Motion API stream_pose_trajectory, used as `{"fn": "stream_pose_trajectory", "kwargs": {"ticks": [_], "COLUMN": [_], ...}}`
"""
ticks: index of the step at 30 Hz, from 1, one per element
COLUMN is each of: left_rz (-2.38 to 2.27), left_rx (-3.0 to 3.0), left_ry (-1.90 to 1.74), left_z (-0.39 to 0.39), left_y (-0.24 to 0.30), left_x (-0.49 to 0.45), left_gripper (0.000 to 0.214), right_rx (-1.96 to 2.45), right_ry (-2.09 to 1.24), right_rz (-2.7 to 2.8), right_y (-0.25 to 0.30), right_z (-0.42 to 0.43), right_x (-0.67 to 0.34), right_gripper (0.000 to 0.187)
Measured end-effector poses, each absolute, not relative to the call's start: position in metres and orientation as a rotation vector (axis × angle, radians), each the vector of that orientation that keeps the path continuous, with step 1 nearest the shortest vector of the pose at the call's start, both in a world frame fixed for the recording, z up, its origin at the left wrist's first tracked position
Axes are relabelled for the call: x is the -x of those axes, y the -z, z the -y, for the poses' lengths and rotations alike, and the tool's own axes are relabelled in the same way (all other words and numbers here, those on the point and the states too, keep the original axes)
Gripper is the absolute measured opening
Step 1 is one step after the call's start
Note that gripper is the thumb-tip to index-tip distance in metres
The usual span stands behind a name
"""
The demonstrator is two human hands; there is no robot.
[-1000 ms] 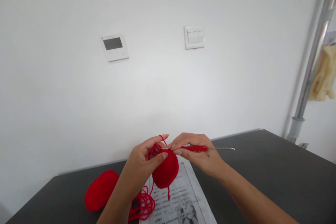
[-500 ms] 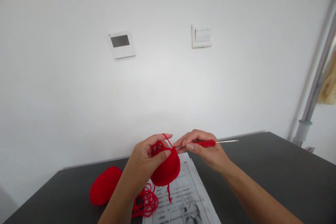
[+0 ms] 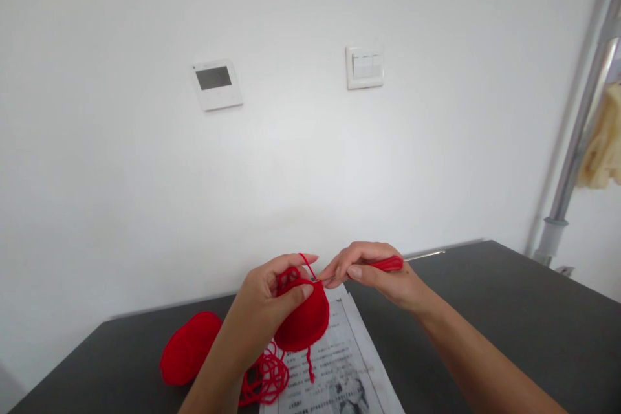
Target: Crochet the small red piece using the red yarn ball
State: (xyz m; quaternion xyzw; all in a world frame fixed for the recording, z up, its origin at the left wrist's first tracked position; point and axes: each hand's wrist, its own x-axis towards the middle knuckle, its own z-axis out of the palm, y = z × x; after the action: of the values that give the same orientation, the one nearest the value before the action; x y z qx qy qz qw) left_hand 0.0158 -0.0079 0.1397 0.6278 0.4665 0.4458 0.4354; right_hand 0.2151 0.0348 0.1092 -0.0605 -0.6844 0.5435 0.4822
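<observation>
A red crocheted piece (image 3: 305,320), rounded and cup-like, is pinched between the thumb and fingers of my left hand (image 3: 272,291). Red yarn runs over that hand's raised index finger and down to the edge of the piece. My right hand (image 3: 373,272) grips a crochet hook (image 3: 391,264) by its red handle, one metal end pointing out to the right. The hook's other end meets the top edge of the piece, beside my left thumb. Below the piece dangles a short yarn tail (image 3: 309,365).
A red ball of yarn (image 3: 189,349) lies left of my left forearm, with loose yarn loops (image 3: 266,380) beside it. Printed sheets (image 3: 361,349) rest on the dark table (image 3: 451,291). On the white wall are a panel (image 3: 217,85) and a switch (image 3: 365,67).
The hook has tilted, its handle end now angled up to the right and its working end lower at the piece's edge. The whole view has shifted slightly.
</observation>
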Motion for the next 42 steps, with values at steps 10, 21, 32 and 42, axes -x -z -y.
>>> {"fn": "stream_pose_trajectory", "kwargs": {"ticks": [10, 21, 32, 42], "left_rz": [-1.191, -1.321, -1.453, -1.629], "left_rx": [-1.603, -1.722, -2.08, -2.274], "left_ry": [-1.079, -1.134, -1.276, -1.3], "left_z": [0.007, 0.009, 0.008, 0.006], "left_y": [-0.138, -0.138, -0.136, -0.131], "left_x": [-0.016, -0.02, -0.021, -0.024], "left_gripper": [0.032, 0.032, 0.021, 0.019], "right_rx": [0.137, 0.365, 0.35, 0.213], "right_ry": [-1.279, -0.974, -0.502, 0.032], "right_rz": [1.777, 1.96, 2.152, 2.119], "right_y": [-0.113, -0.119, -0.119, -0.1], "right_z": [-0.035, -0.025, -0.021, -0.026], "right_x": [-0.221, -0.22, -0.212, -0.191], "right_gripper": [0.015, 0.016, 0.019, 0.019]}}
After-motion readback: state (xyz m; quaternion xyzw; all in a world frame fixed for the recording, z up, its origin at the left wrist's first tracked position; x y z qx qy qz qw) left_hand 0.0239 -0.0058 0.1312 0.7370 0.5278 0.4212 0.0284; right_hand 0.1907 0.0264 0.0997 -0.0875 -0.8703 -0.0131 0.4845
